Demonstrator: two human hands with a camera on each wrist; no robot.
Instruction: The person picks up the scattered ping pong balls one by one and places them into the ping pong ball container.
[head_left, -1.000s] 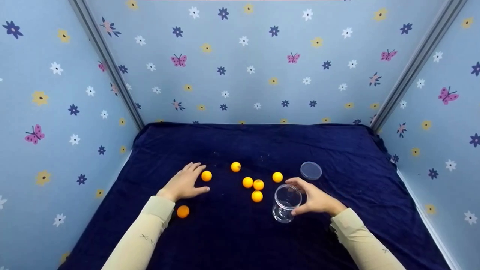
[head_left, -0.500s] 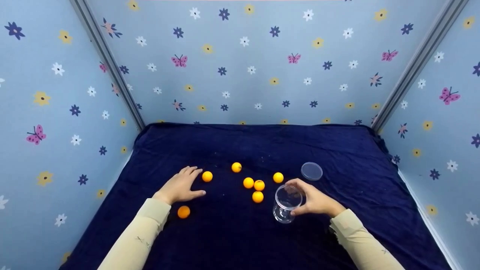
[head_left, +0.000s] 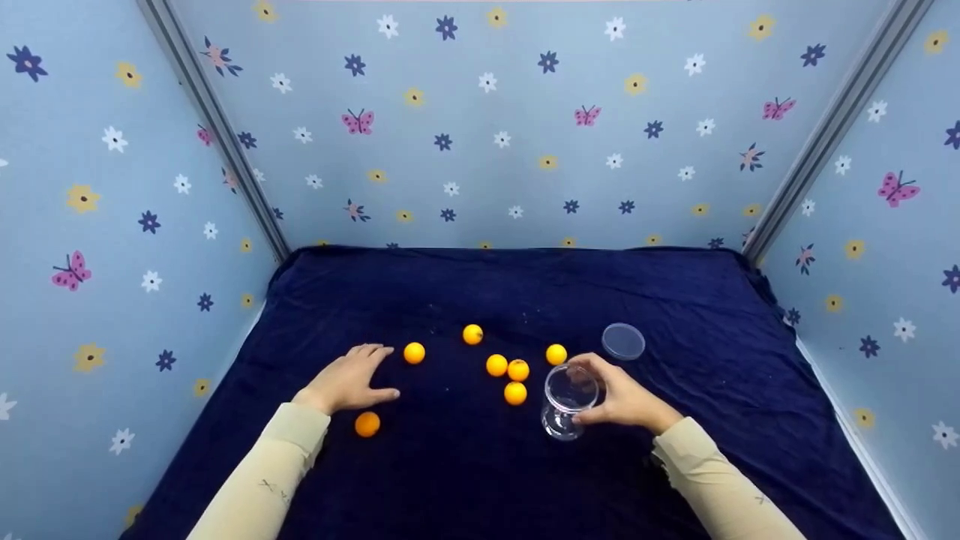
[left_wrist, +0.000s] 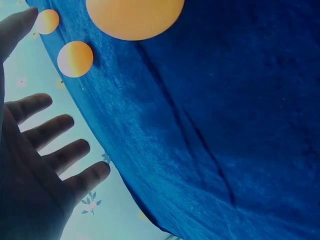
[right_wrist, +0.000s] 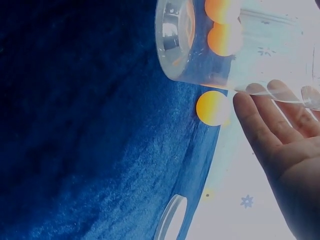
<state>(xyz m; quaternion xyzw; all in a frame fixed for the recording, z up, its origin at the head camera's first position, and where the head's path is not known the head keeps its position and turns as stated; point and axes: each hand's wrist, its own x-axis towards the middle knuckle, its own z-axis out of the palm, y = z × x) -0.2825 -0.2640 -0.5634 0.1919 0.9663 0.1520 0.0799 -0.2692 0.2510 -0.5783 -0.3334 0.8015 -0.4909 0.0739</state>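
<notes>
My right hand (head_left: 626,394) grips a clear plastic jar (head_left: 561,412) near its rim, thumb on the near side and fingers on the far side. The jar is upright, its mouth uncovered, and no ball shows inside from above. In the right wrist view, orange ping-pong balls (right_wrist: 225,39) show through its wall. My left hand (head_left: 346,381) is held with fingers spread and nothing in it. One ping-pong ball (head_left: 414,353) lies just right of its fingertips, another (head_left: 367,424) below its thumb. Seen from the left wrist, the palm (left_wrist: 32,185) is bare.
Three ping-pong balls (head_left: 515,393) cluster left of the jar. One more ball (head_left: 472,334) lies farther back, and another (head_left: 556,355) sits just behind the jar. A clear round lid (head_left: 623,341) lies beyond my right hand. Dark blue cloth (head_left: 465,480) covers the table; patterned walls (head_left: 480,180) enclose it.
My left hand has drawn back to the left, away from the nearest ball. My right hand and the jar have shifted slightly left and away from me. The balls stay in place.
</notes>
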